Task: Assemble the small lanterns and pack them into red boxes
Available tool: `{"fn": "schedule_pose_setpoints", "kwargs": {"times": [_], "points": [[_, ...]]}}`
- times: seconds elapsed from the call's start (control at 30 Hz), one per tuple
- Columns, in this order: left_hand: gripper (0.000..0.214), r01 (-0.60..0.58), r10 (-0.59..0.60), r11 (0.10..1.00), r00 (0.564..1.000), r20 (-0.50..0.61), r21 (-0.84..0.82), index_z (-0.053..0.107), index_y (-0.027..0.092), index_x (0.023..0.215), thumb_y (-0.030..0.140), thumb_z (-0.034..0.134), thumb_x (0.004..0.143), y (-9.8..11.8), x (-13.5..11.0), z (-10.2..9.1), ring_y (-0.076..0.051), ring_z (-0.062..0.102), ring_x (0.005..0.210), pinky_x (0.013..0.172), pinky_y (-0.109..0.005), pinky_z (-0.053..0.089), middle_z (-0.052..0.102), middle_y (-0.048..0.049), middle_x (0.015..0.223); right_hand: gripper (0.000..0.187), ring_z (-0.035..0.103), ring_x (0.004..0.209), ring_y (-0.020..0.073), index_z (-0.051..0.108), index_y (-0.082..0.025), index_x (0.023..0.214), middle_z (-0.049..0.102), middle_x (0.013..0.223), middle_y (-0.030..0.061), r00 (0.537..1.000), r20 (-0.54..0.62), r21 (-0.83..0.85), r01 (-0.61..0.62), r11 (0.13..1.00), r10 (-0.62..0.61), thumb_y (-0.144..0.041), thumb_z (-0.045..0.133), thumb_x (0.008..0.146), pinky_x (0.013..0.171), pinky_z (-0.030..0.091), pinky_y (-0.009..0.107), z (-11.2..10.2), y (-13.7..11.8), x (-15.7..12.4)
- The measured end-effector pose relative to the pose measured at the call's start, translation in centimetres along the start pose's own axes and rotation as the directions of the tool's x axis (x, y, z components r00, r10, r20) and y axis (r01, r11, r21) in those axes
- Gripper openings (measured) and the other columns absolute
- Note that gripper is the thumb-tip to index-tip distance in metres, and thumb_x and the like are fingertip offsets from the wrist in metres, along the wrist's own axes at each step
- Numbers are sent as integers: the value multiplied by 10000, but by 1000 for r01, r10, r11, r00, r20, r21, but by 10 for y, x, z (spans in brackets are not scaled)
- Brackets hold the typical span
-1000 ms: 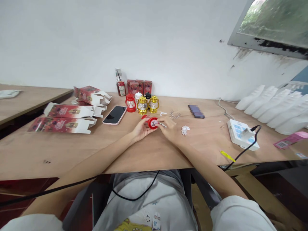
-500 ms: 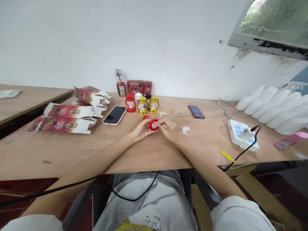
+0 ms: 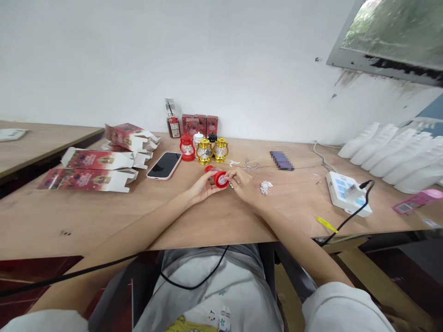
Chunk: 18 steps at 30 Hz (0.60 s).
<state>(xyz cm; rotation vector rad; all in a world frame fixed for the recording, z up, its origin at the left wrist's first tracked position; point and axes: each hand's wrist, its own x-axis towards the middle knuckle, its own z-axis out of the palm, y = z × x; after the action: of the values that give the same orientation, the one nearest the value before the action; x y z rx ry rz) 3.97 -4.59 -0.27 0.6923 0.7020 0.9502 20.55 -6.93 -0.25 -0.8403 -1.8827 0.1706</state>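
My left hand (image 3: 201, 186) grips a small red toy lantern (image 3: 218, 177) lying on its side, its round base turned toward me. My right hand (image 3: 246, 185) is closed in a pinch at that base, its fingertips touching it; what they pinch is too small to name. Both hands rest on the wooden table (image 3: 104, 216). Just behind them stand a red lantern (image 3: 187, 148) and two gold lanterns (image 3: 205, 151), upright in a group.
A black phone (image 3: 164, 165) lies left of the lanterns. Several red and white cartons (image 3: 93, 171) lie at the left. Small white parts (image 3: 266, 186), wire hooks (image 3: 251, 165), a white power strip (image 3: 347, 193) with a black cable, and white bottles (image 3: 394, 152) are at the right.
My right fingertips have drawn in from the table beside the lantern to its base. The left hand has kept its hold.
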Motion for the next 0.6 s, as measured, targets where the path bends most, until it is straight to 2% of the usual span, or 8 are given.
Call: {"fn": "schedule_pose_setpoints", "kwargs": {"times": [0.6], "points": [[103, -10, 10, 1000, 1000, 16, -2, 619, 141, 890, 186, 556, 822, 1, 0, 1, -184, 676, 796, 762, -341, 597, 687, -91, 875, 184, 646, 777, 155, 433, -239, 751, 677, 817, 27, 1000, -20, 39, 12, 999, -11, -320, 495, 904, 728, 502, 309, 3, 3, -1]]}}
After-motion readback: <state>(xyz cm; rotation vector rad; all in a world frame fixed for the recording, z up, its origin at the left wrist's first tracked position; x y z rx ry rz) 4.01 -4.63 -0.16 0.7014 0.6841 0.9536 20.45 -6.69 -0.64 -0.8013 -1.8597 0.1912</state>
